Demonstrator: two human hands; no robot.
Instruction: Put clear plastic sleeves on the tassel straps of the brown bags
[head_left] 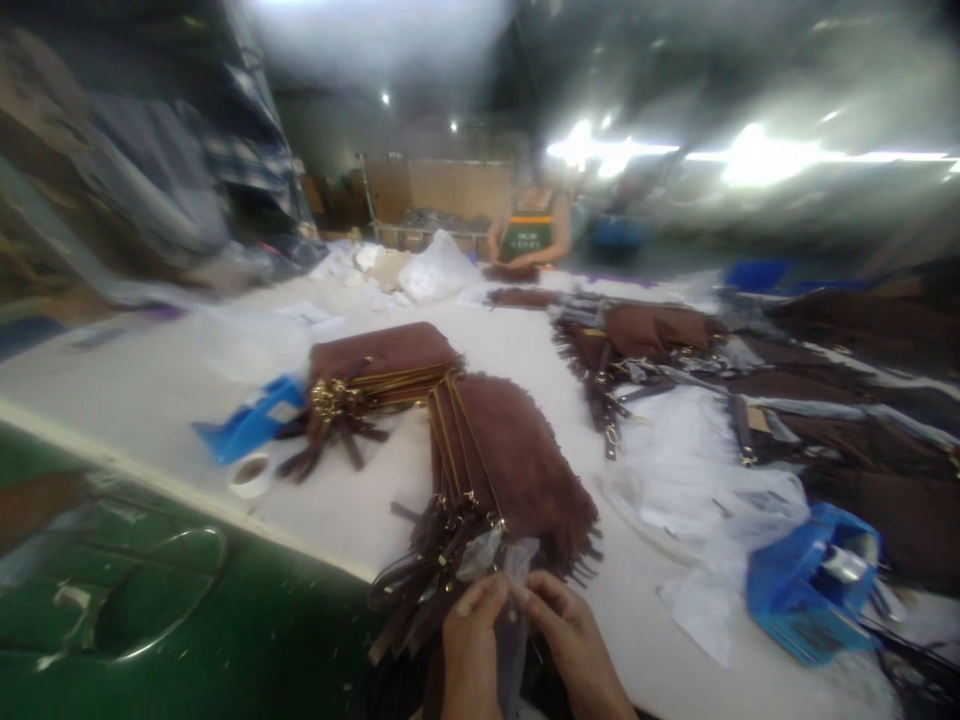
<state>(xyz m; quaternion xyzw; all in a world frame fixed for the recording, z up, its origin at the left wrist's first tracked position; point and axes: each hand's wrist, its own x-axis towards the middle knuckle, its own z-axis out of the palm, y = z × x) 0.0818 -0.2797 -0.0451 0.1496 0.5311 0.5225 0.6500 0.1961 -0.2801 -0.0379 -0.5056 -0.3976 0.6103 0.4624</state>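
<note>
At the bottom edge, my left hand (471,640) and my right hand (566,630) meet, both pinching a small clear plastic piece (501,560) together with a brown strap end. Just beyond them lies a stack of brown fringed suede bags (510,455) with gold zippers and tassels. A second stack of brown bags (382,365) lies farther back to the left. The picture is blurred, so the exact thing between my fingertips is hard to make out.
White worktable (135,390) with a green floor (225,620) at the left. Blue box (251,425), tape roll (250,475), blue basket (814,585), white plastic bags (705,480), more brown bags (660,335) right. A person (529,235) works at the far end.
</note>
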